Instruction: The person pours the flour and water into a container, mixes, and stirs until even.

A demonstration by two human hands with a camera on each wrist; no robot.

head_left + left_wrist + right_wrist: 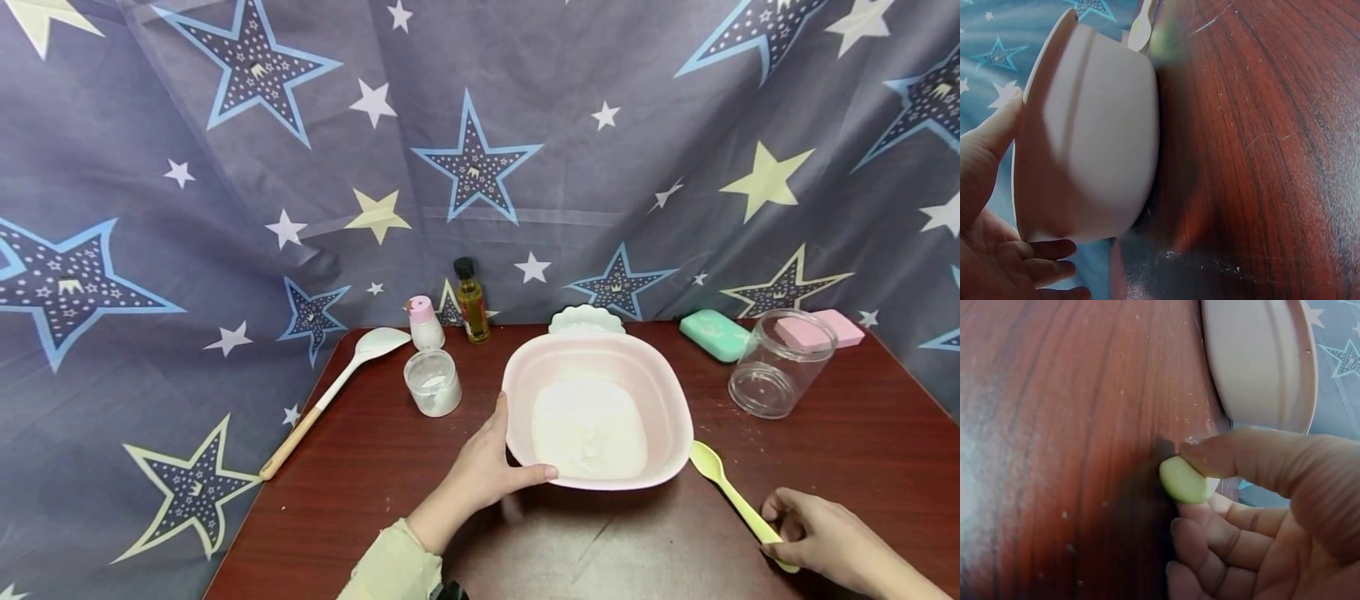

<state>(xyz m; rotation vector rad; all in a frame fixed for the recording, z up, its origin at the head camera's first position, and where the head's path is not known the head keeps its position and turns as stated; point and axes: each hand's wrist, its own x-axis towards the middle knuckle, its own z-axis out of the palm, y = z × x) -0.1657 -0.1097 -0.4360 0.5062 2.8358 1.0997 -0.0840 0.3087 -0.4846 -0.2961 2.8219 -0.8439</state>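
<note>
A pale pink bowl point(671, 408) with white powder point(588, 425) spread over its bottom stands on the table. My left hand point(487, 467) grips its left side, the thumb over the near rim and the fingers along the outer wall. In the left wrist view the bowl's side point(1104, 131) fills the middle, thumb and fingers at its rim. To the right of the bowl, my right hand point(821, 529) pinches the handle end of a yellow spoon point(738, 500). The spoon's head points toward the bowl. The right wrist view shows the handle's rounded end point(1184, 481) between thumb and fingers.
Left of the bowl are a jar of white powder point(433, 383), a pink-capped shaker point(425, 323), an oil bottle point(472, 304) and a white spatula point(337, 387). A white scalloped dish point(587, 319), green box point(715, 335), clear jar point(780, 367) and pink block point(840, 327) stand behind or right.
</note>
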